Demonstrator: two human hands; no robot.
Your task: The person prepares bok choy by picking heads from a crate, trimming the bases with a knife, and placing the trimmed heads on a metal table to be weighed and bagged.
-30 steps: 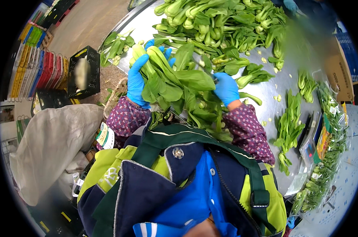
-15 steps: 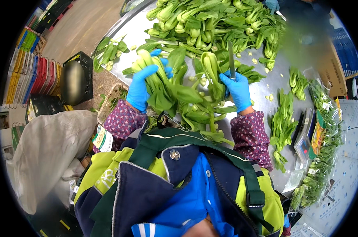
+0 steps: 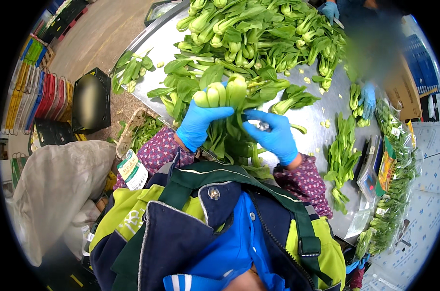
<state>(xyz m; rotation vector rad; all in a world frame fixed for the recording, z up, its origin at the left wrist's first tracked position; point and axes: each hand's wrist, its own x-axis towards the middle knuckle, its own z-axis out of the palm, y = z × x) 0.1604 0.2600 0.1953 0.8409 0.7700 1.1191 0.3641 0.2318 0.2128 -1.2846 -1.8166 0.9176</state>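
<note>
My left hand (image 3: 200, 123), in a blue glove, is closed round a bunch of bok choy (image 3: 214, 96). The pale stem ends point up and the leaves hang below. Against the right side of this bunch is another head of bok choy (image 3: 236, 91), stem end up. My right hand (image 3: 274, 135), also gloved in blue, is closed with its fingertips at that head's leaves. A knife (image 3: 264, 126) shows in its grip only as a short grey piece; the blade is hidden. Loose bok choy leaves (image 3: 183, 87) lie just beyond my left hand.
A large bok choy pile (image 3: 263, 34) covers the far part of the metal table (image 3: 321, 114). Bagged greens (image 3: 399, 160) line the right edge. A co-worker's gloved hand (image 3: 368, 99) touches bok choy at right. A black crate (image 3: 103, 104) stands on the floor at left.
My left hand has moved right and the bunch is now upright. My right hand has come left and nearer, bringing the single head against the bunch. A co-worker's hand has appeared at right.
</note>
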